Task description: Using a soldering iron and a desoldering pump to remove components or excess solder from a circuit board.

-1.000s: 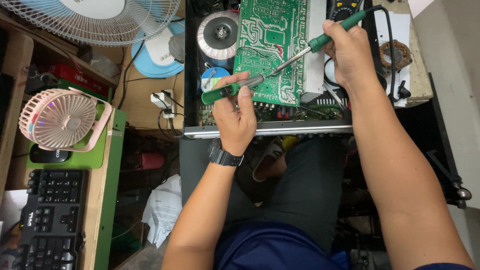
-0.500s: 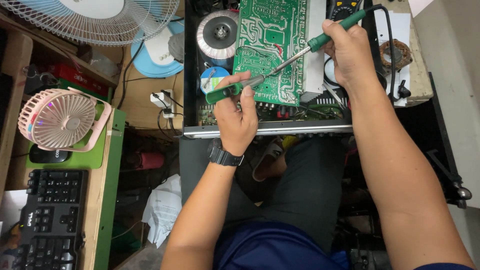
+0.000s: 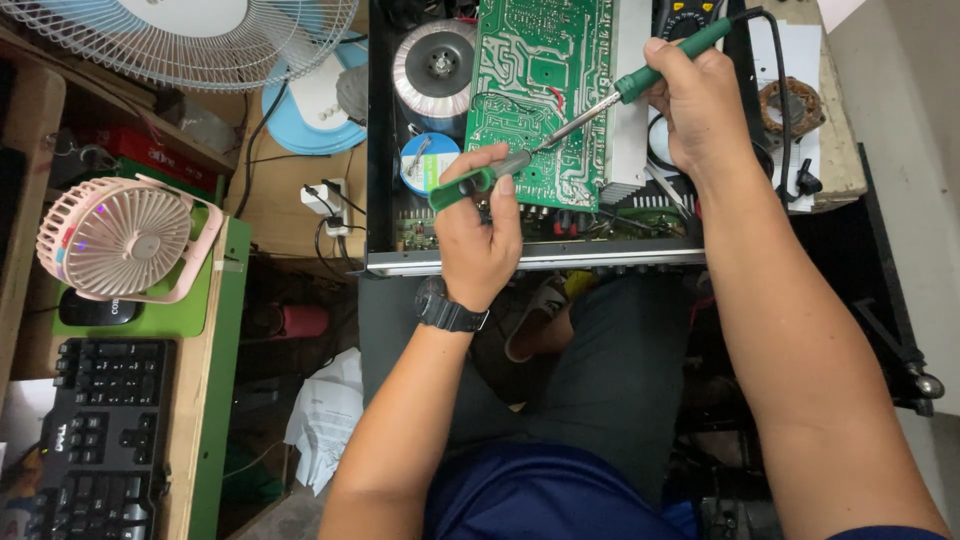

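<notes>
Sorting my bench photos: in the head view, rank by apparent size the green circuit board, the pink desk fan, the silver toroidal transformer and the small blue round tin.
1. Green circuit board
2. Pink desk fan
3. Silver toroidal transformer
4. Small blue round tin

The fan may sit nearer the camera, so ranks one and two are unsure.

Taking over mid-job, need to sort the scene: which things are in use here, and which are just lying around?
In use: left hand holding green-handled tool; right hand holding soldering iron; green circuit board.

Lying about: pink desk fan, black keyboard, white standing fan, computer mouse.
</notes>
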